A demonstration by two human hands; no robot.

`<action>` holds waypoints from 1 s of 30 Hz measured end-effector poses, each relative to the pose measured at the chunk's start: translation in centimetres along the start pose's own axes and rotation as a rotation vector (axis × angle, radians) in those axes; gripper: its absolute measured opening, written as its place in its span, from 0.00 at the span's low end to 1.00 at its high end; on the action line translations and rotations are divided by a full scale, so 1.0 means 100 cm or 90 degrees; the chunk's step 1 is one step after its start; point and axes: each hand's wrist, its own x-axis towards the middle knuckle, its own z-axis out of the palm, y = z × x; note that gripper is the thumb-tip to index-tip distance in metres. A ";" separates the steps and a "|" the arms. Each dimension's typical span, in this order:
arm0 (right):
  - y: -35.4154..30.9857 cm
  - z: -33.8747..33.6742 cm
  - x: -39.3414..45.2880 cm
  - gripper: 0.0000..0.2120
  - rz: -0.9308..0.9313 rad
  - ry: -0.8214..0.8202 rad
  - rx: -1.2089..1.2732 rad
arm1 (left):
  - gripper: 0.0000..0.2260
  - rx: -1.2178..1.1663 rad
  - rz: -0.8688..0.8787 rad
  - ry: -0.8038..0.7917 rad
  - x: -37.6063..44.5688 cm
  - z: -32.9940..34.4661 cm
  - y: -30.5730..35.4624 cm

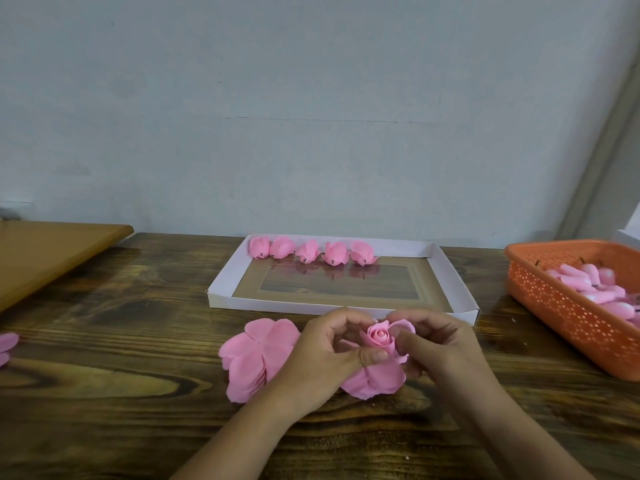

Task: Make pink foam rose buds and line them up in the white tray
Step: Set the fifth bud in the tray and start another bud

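both our hands meet over the wooden table [104, 341], just in front of the white tray [221, 275]. our left hand [322, 358] is closed on the pink foam rose bud [379, 337], with the thumb pressed on its near side and the fingers curled behind it. our right hand [436, 344] is closed on the same bud from the other side, and its fingertips pinch one outer petal [403, 325] that curls away from the rolled centre. more loose petals hang under the bud, between our palms.

a stack of flat pink petal pieces [256, 355] lies on the table just to the left of our left hand, touching it at the wrist side. in the white tray, five finished buds [313, 251] lie in one row along the far wall, side by side, starting from the left corner; the near part of the tray is bare. at the right stands an orange basket [561, 306] with holes in its wall, and it holds many pink bud cores [595, 285]. at the far left edge lies another pink petal piece [7, 344], and behind it a lighter brown board [45, 251].

we can read no writing, label or brand on any of these things.
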 end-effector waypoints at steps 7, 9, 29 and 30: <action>-0.002 -0.001 0.000 0.11 0.001 0.006 0.009 | 0.17 -0.002 -0.020 -0.006 0.000 -0.001 -0.003; -0.001 0.000 0.000 0.08 -0.006 0.006 0.008 | 0.16 -0.008 -0.027 -0.008 -0.001 -0.001 -0.004; 0.002 0.000 0.001 0.23 0.057 -0.039 0.068 | 0.12 0.029 0.003 0.031 0.001 0.000 -0.005; 0.002 0.000 0.001 0.22 0.064 -0.039 0.068 | 0.11 0.023 0.003 0.033 0.001 0.000 -0.004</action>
